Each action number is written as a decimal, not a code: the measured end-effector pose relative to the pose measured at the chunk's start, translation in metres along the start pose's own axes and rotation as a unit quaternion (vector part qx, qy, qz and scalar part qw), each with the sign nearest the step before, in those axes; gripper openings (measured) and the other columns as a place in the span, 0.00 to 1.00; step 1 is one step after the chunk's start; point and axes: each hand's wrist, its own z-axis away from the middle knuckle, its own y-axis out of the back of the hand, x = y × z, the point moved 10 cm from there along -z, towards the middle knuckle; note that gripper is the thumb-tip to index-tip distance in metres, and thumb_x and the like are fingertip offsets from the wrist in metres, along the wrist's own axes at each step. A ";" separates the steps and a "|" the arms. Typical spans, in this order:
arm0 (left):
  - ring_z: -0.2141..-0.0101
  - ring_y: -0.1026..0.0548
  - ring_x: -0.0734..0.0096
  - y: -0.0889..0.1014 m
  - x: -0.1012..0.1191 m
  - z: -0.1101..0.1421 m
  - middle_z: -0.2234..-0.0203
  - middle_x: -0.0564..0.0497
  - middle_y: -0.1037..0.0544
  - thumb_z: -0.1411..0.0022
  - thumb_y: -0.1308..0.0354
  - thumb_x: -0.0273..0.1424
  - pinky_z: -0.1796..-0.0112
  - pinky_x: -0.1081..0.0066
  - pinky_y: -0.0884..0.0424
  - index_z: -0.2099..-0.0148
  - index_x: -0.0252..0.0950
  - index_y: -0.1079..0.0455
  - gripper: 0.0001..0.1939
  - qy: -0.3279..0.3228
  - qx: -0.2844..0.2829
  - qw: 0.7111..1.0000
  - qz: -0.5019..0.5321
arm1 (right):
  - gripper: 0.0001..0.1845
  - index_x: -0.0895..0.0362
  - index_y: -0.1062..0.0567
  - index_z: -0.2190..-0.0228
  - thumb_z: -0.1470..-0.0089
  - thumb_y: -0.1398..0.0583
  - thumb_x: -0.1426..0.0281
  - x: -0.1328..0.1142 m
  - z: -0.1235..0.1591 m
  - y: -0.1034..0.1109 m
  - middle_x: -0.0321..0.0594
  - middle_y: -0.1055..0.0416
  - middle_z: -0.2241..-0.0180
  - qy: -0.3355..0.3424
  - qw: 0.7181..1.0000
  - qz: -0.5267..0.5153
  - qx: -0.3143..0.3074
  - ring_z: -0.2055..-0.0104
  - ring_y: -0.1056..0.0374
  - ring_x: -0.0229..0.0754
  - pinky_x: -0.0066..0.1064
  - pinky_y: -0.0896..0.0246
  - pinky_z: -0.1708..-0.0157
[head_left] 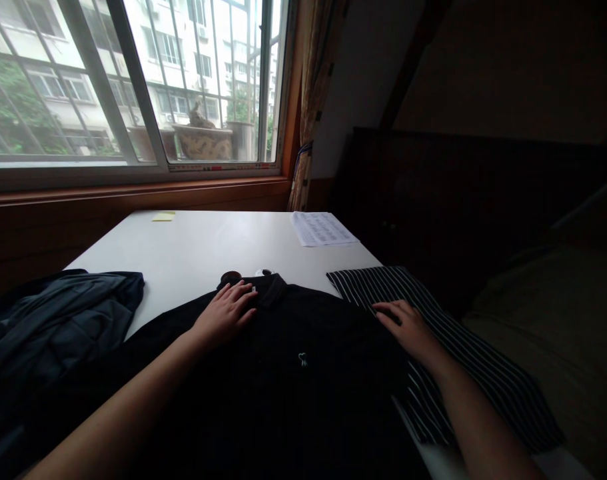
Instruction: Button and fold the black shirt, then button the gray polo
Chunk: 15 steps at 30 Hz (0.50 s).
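A black collared shirt point(283, 393) lies spread over the near part of the white table, its collar toward the window and a small light emblem on its chest. My left hand point(228, 308) rests flat on the shirt beside the collar, fingers stretched out. Over the shirt's right shoulder is my right hand point(403, 325), its fingers loosely extended with the thumb apart. Whether that hand presses on the cloth or hovers just above it I cannot tell. Dark striped fabric point(463, 340) lies right beside and partly beneath my right forearm.
A crumpled dark blue-grey garment point(78, 313) lies on the left. Printed sheets point(323, 229) sit at the table's point(218, 233) far right corner, yellow sticky notes point(164, 217) at the far left. Small round objects point(231, 275) stand just past the collar. A barred window point(208, 100) is behind.
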 end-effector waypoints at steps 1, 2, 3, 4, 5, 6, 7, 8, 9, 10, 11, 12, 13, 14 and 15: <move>0.31 0.45 0.55 0.000 0.000 0.000 0.33 0.48 0.36 0.26 0.54 0.48 0.32 0.48 0.50 0.33 0.45 0.38 0.26 0.001 -0.002 1.000 0.000 | 0.17 0.45 0.21 0.55 0.41 0.43 0.56 0.000 0.000 0.000 0.42 0.29 0.54 0.000 1.000 0.000 0.000 0.49 0.32 0.54 0.48 0.37 0.45; 0.31 0.45 0.55 0.000 0.000 0.000 0.33 0.48 0.36 0.26 0.54 0.48 0.32 0.48 0.50 0.33 0.45 0.38 0.26 0.001 -0.003 1.000 0.000 | 0.17 0.45 0.20 0.55 0.41 0.44 0.56 -0.001 0.000 0.000 0.42 0.29 0.54 0.000 1.000 0.000 -0.001 0.50 0.32 0.54 0.48 0.37 0.45; 0.31 0.45 0.55 0.000 0.000 0.000 0.33 0.48 0.36 0.26 0.55 0.48 0.32 0.48 0.50 0.33 0.45 0.38 0.26 0.001 -0.004 1.000 0.000 | 0.17 0.46 0.20 0.55 0.41 0.44 0.56 -0.001 0.000 0.000 0.42 0.29 0.54 -0.002 1.000 0.000 -0.002 0.50 0.32 0.54 0.48 0.37 0.45; 0.31 0.45 0.55 0.000 0.000 0.000 0.33 0.48 0.36 0.26 0.55 0.47 0.32 0.49 0.50 0.33 0.45 0.38 0.26 0.000 -0.004 1.000 0.000 | 0.17 0.46 0.21 0.55 0.41 0.44 0.56 -0.001 0.000 0.000 0.42 0.29 0.54 -0.003 1.000 0.001 -0.005 0.49 0.32 0.54 0.48 0.37 0.45; 0.31 0.45 0.55 0.000 0.000 0.000 0.33 0.48 0.36 0.26 0.55 0.47 0.32 0.49 0.50 0.33 0.45 0.38 0.25 -0.001 -0.005 1.000 0.001 | 0.17 0.46 0.21 0.55 0.41 0.44 0.56 -0.001 0.000 0.000 0.42 0.29 0.54 -0.003 1.000 0.001 -0.007 0.49 0.32 0.54 0.49 0.38 0.44; 0.31 0.45 0.55 0.000 0.000 0.000 0.33 0.48 0.36 0.26 0.55 0.48 0.32 0.49 0.51 0.33 0.45 0.38 0.26 -0.001 -0.005 1.000 0.001 | 0.17 0.45 0.21 0.55 0.41 0.44 0.56 -0.001 0.000 -0.001 0.42 0.29 0.54 -0.003 1.000 0.002 -0.009 0.49 0.32 0.54 0.49 0.39 0.44; 0.31 0.45 0.55 0.000 0.000 0.000 0.33 0.49 0.36 0.26 0.55 0.48 0.32 0.49 0.51 0.33 0.45 0.38 0.26 -0.001 -0.005 1.000 0.001 | 0.17 0.45 0.21 0.55 0.41 0.44 0.57 0.000 0.000 -0.001 0.41 0.29 0.54 -0.003 1.000 0.002 -0.010 0.49 0.32 0.54 0.49 0.39 0.44; 0.31 0.45 0.55 0.000 0.000 0.000 0.33 0.49 0.36 0.26 0.55 0.48 0.32 0.49 0.51 0.33 0.45 0.39 0.26 -0.001 -0.006 1.000 0.001 | 0.17 0.45 0.21 0.55 0.41 0.44 0.57 0.000 -0.001 -0.001 0.41 0.29 0.54 -0.002 1.000 0.002 -0.009 0.49 0.32 0.53 0.49 0.39 0.43; 0.31 0.45 0.55 0.000 0.000 0.000 0.33 0.49 0.36 0.26 0.55 0.48 0.32 0.49 0.51 0.33 0.45 0.39 0.26 -0.001 -0.007 1.000 0.002 | 0.17 0.46 0.21 0.55 0.41 0.44 0.57 0.001 -0.001 -0.001 0.42 0.29 0.54 0.000 1.000 0.000 -0.007 0.49 0.32 0.53 0.49 0.39 0.44; 0.31 0.45 0.55 0.000 0.000 0.000 0.33 0.49 0.36 0.26 0.55 0.48 0.32 0.49 0.51 0.33 0.45 0.39 0.26 0.000 -0.007 1.000 0.002 | 0.17 0.46 0.20 0.56 0.41 0.44 0.57 0.001 -0.002 -0.001 0.42 0.28 0.55 0.002 1.000 -0.002 -0.005 0.49 0.32 0.53 0.48 0.38 0.44; 0.31 0.45 0.55 0.000 -0.001 0.000 0.33 0.48 0.36 0.26 0.55 0.48 0.32 0.49 0.51 0.33 0.45 0.39 0.26 0.000 -0.006 1.000 0.001 | 0.17 0.47 0.20 0.56 0.41 0.44 0.56 0.001 -0.002 -0.001 0.42 0.28 0.55 0.006 1.000 -0.005 -0.003 0.49 0.31 0.53 0.48 0.38 0.44; 0.31 0.45 0.55 0.000 0.000 0.000 0.33 0.48 0.36 0.26 0.55 0.48 0.32 0.49 0.51 0.33 0.45 0.39 0.26 -0.001 -0.007 1.000 -0.001 | 0.17 0.47 0.20 0.56 0.41 0.44 0.56 0.001 -0.003 -0.002 0.42 0.28 0.55 0.010 1.000 -0.009 -0.003 0.50 0.31 0.53 0.48 0.38 0.44; 0.31 0.45 0.55 0.000 0.000 0.000 0.33 0.48 0.37 0.26 0.55 0.48 0.32 0.49 0.51 0.32 0.45 0.39 0.26 -0.001 -0.008 1.000 -0.003 | 0.18 0.48 0.20 0.56 0.41 0.44 0.56 0.001 -0.003 -0.002 0.43 0.28 0.55 0.013 1.000 -0.012 -0.004 0.50 0.31 0.53 0.48 0.38 0.45; 0.31 0.45 0.55 0.000 0.000 0.000 0.33 0.48 0.37 0.26 0.55 0.48 0.32 0.49 0.51 0.32 0.44 0.39 0.26 -0.001 -0.010 1.000 -0.005 | 0.18 0.48 0.20 0.56 0.41 0.44 0.56 0.002 -0.004 -0.003 0.43 0.28 0.55 0.014 1.000 -0.015 -0.004 0.50 0.31 0.53 0.48 0.37 0.45; 0.31 0.45 0.55 -0.001 0.000 0.000 0.33 0.48 0.37 0.26 0.55 0.48 0.32 0.49 0.50 0.32 0.44 0.39 0.26 -0.002 -0.012 1.000 -0.007 | 0.19 0.48 0.20 0.56 0.42 0.44 0.55 0.002 -0.004 -0.003 0.43 0.28 0.55 0.014 1.000 -0.016 -0.004 0.50 0.31 0.53 0.48 0.37 0.45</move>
